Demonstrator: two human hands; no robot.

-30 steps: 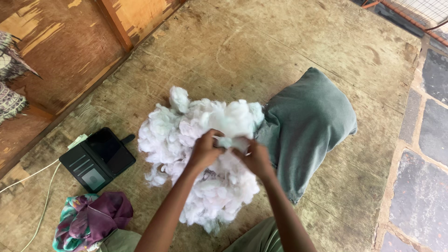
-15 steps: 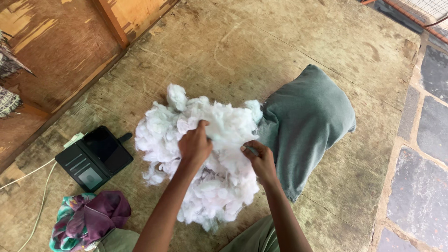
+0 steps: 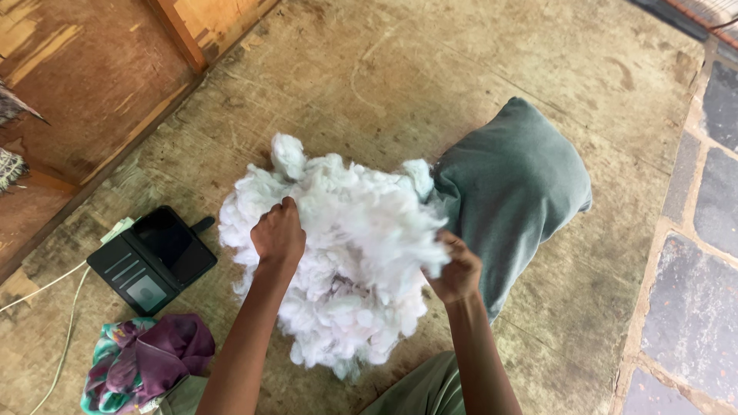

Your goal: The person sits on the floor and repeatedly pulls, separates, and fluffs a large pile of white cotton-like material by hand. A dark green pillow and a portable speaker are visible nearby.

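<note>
Both my hands are in the white stuffing (image 3: pixel 350 261), a big loose fluffy pile sitting on the worn brown floor (image 3: pixel 430 69), roughly centre of the scene.

My left hand (image 3: pixel 278 234) is curled into a fist on the left-upper side of the pile, gripping a clump of the stuffing. Knuckles face up, fingers tucked into the fluff.

My right hand (image 3: pixel 459 270) is closed on the right edge of the pile, pinching another clump. It sits right where the stuffing meets the pillow. Fingertips are buried, so exact grip is not visible.

The grey-green pillow (image 3: pixel 513 188) lies just right of the pile, touching it, angled toward far right. It looks partly filled. Its near-left end runs behind my right hand.

Left of the pile, apart from it: black wallet-style phone case (image 3: pixel 152 257) lying open flat. A white cable (image 3: pixel 54 323) runs along the floor at its near-left side.

Near left corner: bunched purple and teal cloth (image 3: pixel 146 361).

Far left: wooden panel (image 3: pixel 92 77) with a slanted wooden bar.

Right edge: dark stone floor tiles (image 3: pixel 711 253).

Near bottom centre: my green-clad leg (image 3: pixel 419 392).
</note>
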